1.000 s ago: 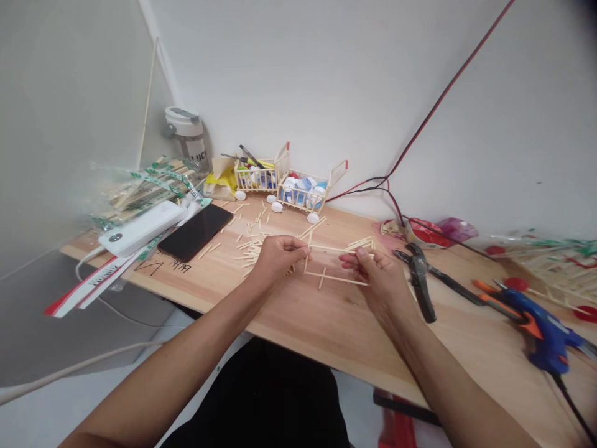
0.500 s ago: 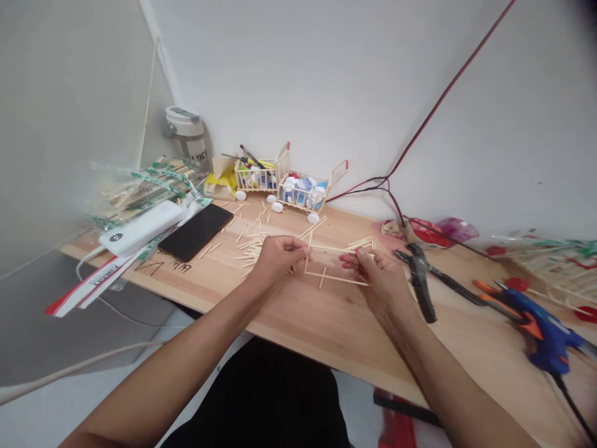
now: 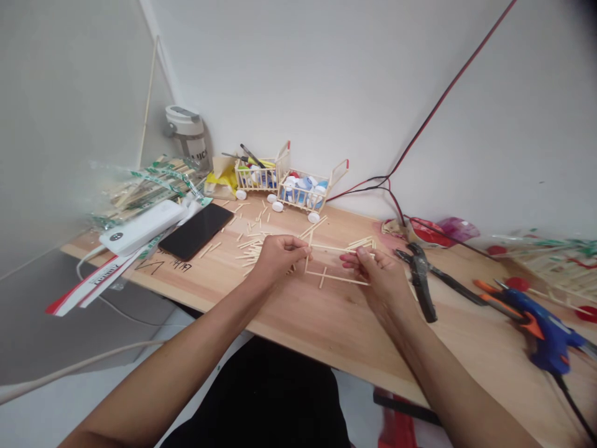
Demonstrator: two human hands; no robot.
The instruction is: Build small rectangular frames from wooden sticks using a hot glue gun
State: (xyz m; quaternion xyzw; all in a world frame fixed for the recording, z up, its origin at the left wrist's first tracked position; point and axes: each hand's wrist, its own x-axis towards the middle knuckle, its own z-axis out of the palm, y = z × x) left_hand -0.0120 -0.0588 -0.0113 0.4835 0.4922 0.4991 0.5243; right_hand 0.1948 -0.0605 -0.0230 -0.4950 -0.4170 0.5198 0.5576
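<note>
Between my hands is a thin frame of wooden sticks [image 3: 342, 279], roughly rectangular, above the wooden table. My left hand [image 3: 282, 256] pinches its left corner between thumb and fingertips. The right end is held by my right hand [image 3: 375, 267], whose fingers are closed at the upper stick and partly hide that side. A short stick [image 3: 323, 277] crosses the frame's lower bar. Loose cut sticks [image 3: 252, 252] lie in a pile beside my left hand, and several more sticks [image 3: 361, 242] lie just behind my right hand.
Two small stick-built carts [image 3: 303, 191] with white wheels stand at the wall, filled with bottle caps and pens. To the left are a phone [image 3: 196, 231], a white power bank [image 3: 142, 228] and a tumbler [image 3: 189, 137]. Black pliers [image 3: 422, 283] and a blue glue gun [image 3: 548, 336] lie right.
</note>
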